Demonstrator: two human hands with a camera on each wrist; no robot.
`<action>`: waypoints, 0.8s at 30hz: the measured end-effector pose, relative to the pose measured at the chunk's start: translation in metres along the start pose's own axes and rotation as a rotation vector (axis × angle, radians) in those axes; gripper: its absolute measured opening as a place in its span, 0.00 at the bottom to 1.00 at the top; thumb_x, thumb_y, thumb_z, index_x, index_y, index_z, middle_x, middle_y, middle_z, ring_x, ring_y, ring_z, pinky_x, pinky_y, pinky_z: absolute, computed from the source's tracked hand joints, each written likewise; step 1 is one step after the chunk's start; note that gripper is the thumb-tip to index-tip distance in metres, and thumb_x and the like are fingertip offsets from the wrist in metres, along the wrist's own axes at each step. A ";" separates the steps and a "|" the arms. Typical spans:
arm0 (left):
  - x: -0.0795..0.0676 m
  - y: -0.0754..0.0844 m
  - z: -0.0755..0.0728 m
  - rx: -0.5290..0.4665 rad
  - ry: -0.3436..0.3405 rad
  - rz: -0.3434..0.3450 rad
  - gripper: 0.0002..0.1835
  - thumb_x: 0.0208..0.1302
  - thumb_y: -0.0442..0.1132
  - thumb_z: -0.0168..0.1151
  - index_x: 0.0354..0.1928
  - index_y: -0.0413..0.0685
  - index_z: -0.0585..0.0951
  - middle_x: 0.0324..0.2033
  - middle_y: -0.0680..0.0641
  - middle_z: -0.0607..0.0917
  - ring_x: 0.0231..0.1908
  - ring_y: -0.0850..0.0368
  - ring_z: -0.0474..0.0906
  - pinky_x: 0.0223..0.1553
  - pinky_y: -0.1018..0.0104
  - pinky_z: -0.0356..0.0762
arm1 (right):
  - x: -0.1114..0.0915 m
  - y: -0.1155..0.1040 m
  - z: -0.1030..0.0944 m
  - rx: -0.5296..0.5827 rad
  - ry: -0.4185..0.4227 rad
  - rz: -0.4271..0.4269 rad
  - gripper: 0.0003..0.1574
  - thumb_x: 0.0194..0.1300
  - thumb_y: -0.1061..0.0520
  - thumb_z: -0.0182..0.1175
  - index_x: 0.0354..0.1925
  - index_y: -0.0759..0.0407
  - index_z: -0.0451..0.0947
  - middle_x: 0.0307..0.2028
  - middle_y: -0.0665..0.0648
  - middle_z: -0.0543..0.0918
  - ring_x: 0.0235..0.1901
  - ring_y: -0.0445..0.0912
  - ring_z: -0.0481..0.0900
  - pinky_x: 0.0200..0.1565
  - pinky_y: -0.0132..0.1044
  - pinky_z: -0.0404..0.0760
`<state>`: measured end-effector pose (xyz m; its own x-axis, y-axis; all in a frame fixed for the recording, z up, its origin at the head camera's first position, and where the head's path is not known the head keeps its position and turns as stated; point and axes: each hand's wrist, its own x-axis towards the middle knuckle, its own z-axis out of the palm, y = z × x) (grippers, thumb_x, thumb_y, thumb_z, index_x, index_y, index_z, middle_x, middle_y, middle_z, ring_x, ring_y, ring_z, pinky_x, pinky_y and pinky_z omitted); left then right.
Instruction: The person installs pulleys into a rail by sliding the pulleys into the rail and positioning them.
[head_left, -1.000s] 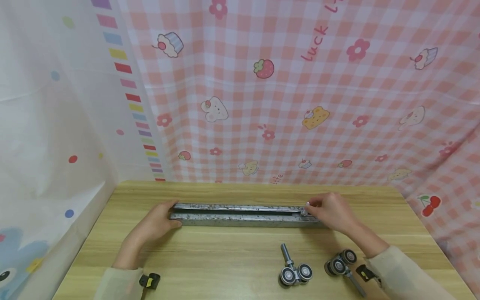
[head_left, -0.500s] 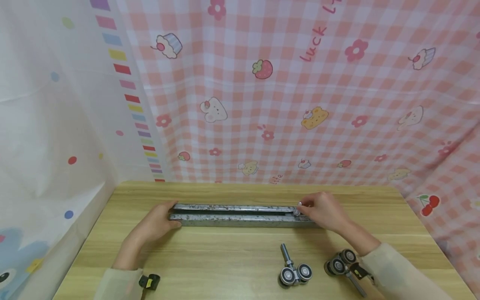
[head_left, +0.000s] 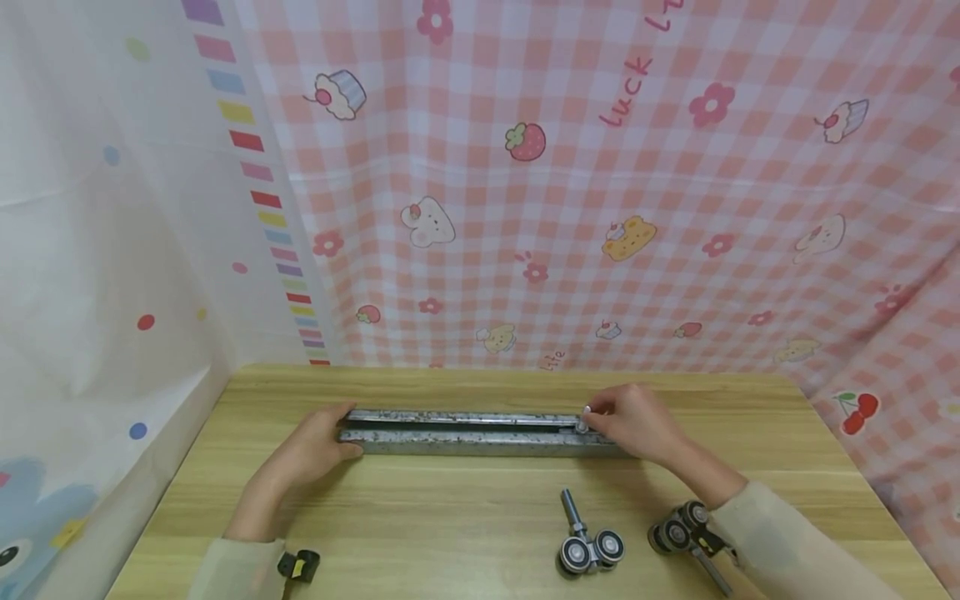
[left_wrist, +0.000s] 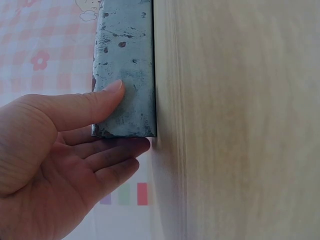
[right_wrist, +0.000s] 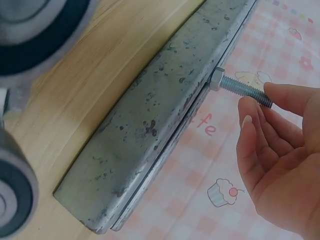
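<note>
A long grey steel channel rail (head_left: 465,446) with rust spots lies across the wooden table, its slot facing up. At its left end my left hand (head_left: 315,443) holds it, the thumb (left_wrist: 107,102) on the front face and the other fingers around the end and far side. Near the right end, my right hand (head_left: 637,423) pinches the tip of a threaded bolt (right_wrist: 245,91) between thumb and fingertips. The bolt stands up out of the slot with a hex nut (right_wrist: 216,79) at the slot's edge. Whatever sits below the nut is hidden inside the rail.
Two roller trolleys with threaded bolts lie in front of the rail: one trolley (head_left: 591,552) at centre right, another trolley (head_left: 678,532) beside the right forearm, partly covered by its wrist strap. A pink checked curtain (head_left: 480,250) hangs behind the table (head_left: 420,533).
My right hand has slid leftward along the rail, carrying the bolt along the slot with it. The left hand and the rail have stayed in place.
</note>
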<state>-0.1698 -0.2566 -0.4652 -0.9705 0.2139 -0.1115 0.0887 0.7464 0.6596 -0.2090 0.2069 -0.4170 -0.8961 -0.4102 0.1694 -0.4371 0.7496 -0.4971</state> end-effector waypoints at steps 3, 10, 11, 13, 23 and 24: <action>0.000 0.000 0.001 -0.005 0.000 -0.001 0.39 0.67 0.31 0.70 0.73 0.20 0.63 0.69 0.22 0.70 0.70 0.25 0.66 0.69 0.33 0.68 | 0.001 -0.003 0.002 -0.003 -0.004 0.005 0.03 0.66 0.59 0.71 0.33 0.55 0.90 0.25 0.45 0.85 0.20 0.36 0.73 0.24 0.32 0.74; 0.000 0.000 0.002 -0.011 -0.002 0.005 0.39 0.67 0.31 0.70 0.73 0.20 0.63 0.69 0.22 0.70 0.70 0.26 0.66 0.69 0.34 0.69 | 0.002 -0.007 0.004 0.031 -0.023 0.000 0.04 0.67 0.60 0.70 0.34 0.55 0.90 0.26 0.45 0.86 0.20 0.36 0.74 0.24 0.32 0.74; 0.000 0.000 0.002 -0.011 -0.003 0.006 0.39 0.67 0.31 0.70 0.73 0.20 0.63 0.69 0.22 0.70 0.70 0.26 0.66 0.69 0.34 0.69 | 0.002 -0.007 0.005 0.033 -0.026 -0.001 0.04 0.67 0.60 0.70 0.34 0.55 0.90 0.26 0.45 0.86 0.20 0.36 0.73 0.23 0.32 0.74; 0.000 0.000 0.002 -0.012 -0.006 0.006 0.39 0.67 0.31 0.70 0.73 0.20 0.63 0.69 0.22 0.70 0.70 0.26 0.66 0.69 0.34 0.68 | 0.003 -0.008 0.006 0.035 -0.029 -0.009 0.04 0.67 0.61 0.70 0.33 0.55 0.90 0.25 0.45 0.85 0.19 0.36 0.73 0.23 0.31 0.74; 0.000 -0.001 -0.001 0.005 0.013 0.032 0.38 0.66 0.31 0.71 0.71 0.19 0.65 0.67 0.22 0.72 0.67 0.26 0.69 0.68 0.34 0.70 | 0.011 -0.014 0.012 0.074 -0.054 0.012 0.04 0.68 0.59 0.70 0.37 0.57 0.91 0.28 0.47 0.87 0.23 0.37 0.78 0.25 0.33 0.79; 0.000 -0.001 0.000 0.005 0.013 0.032 0.37 0.66 0.31 0.71 0.71 0.19 0.65 0.66 0.22 0.72 0.67 0.26 0.70 0.68 0.34 0.70 | 0.011 -0.015 0.013 0.076 -0.055 0.010 0.04 0.68 0.59 0.70 0.37 0.57 0.91 0.28 0.46 0.87 0.24 0.37 0.78 0.25 0.32 0.79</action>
<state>-0.1701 -0.2575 -0.4654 -0.9699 0.2298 -0.0806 0.1211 0.7422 0.6592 -0.2118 0.1843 -0.4185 -0.8940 -0.4321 0.1181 -0.4189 0.7131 -0.5622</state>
